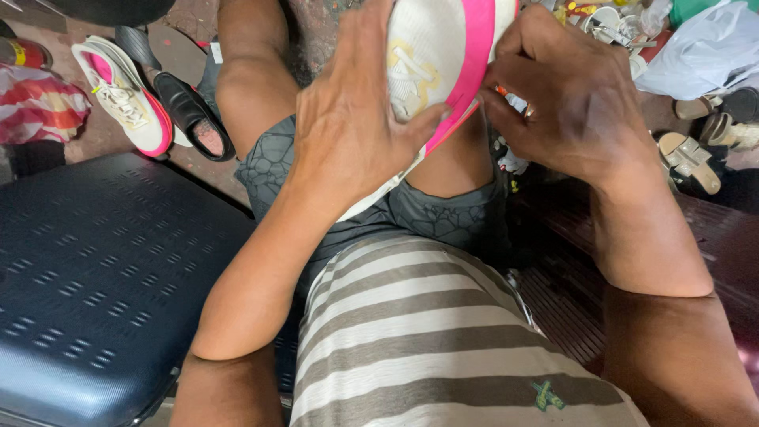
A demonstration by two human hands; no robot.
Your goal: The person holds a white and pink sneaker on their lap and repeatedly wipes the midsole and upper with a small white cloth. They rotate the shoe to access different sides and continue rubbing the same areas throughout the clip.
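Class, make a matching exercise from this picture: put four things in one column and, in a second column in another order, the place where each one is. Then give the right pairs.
Things
1. white and pink shoe
2. matching sneaker
3. black leather shoe
4. dark blue suitcase

Places
A. on the floor at upper left, beside a black shoe
B. lower left, next to the person's leg
C. held over the lap by the left hand and right hand
D. on the floor between a sneaker and the person's knee

Pairs: 1-C, 2-A, 3-D, 4-B
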